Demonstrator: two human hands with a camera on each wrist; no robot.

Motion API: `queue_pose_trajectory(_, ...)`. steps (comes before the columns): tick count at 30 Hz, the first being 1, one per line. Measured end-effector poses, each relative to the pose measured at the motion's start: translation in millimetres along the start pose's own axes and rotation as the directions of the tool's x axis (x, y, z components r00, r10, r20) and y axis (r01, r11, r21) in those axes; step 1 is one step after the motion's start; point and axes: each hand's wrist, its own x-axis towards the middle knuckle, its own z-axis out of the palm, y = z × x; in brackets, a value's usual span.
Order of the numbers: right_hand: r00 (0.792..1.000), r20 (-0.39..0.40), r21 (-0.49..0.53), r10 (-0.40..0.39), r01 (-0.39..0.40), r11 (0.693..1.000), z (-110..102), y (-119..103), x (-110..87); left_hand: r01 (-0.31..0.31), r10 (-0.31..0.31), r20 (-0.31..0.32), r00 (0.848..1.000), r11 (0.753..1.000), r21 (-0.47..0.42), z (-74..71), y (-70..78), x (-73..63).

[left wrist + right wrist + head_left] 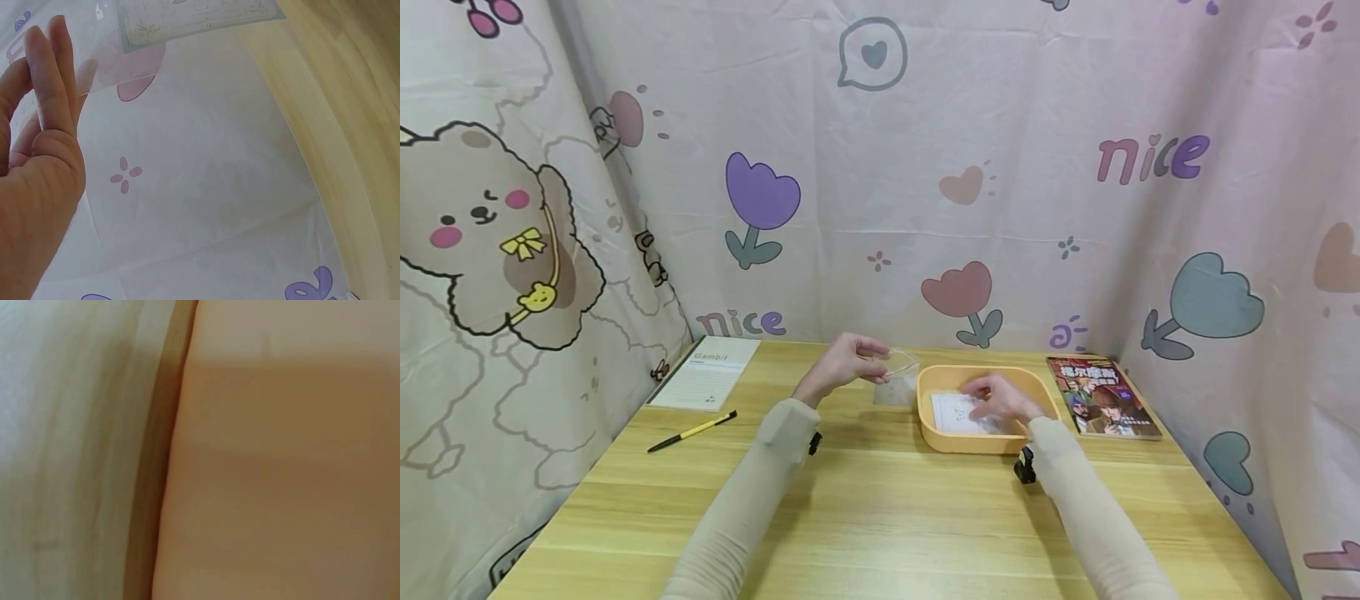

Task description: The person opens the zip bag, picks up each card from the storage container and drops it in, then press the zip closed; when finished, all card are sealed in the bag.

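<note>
My left hand (848, 360) is raised over the back of the table and pinches a clear plastic sheet (106, 53) between thumb and fingers. Below it a flat printed sheet with a greyish border (194, 19) lies on the table, left of the basket. My right hand (1000, 398) reaches into the orange plastic basket (973, 443), over white papers (953, 414) with line drawings. Whether its fingers grip a paper cannot be made out. The right wrist view shows only the basket wall (281, 475) and wood grain, blurred, without the hand.
At the back left lies a notepad (711, 375), with a yellow and black pen (692, 432) in front of it. A colourful comic-style book (1103, 398) lies right of the basket. A printed curtain (865, 208) encloses the table's back and sides.
</note>
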Motion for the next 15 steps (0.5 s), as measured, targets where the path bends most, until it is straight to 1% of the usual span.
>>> queue_pose_trajectory(2,1.000,0.009,-0.024,-0.010,0.010,1.000,1.3,0.6,0.2,-0.001,0.001,-0.005,1.000,1.000,0.001,0.1,0.1,-0.2)
queue_pose_trajectory(7,1.000,0.020,-0.046,-0.017,0.018,0.999,4.2,1.7,1.2,-0.007,0.007,-0.017,1.000,1.000,0.011,0.5,0.2,-1.1)
queue_pose_trajectory(15,1.000,0.021,-0.046,0.009,-0.008,0.999,3.8,1.1,1.7,-0.010,0.010,-0.023,1.000,1.000,0.010,0.8,0.1,-0.6)
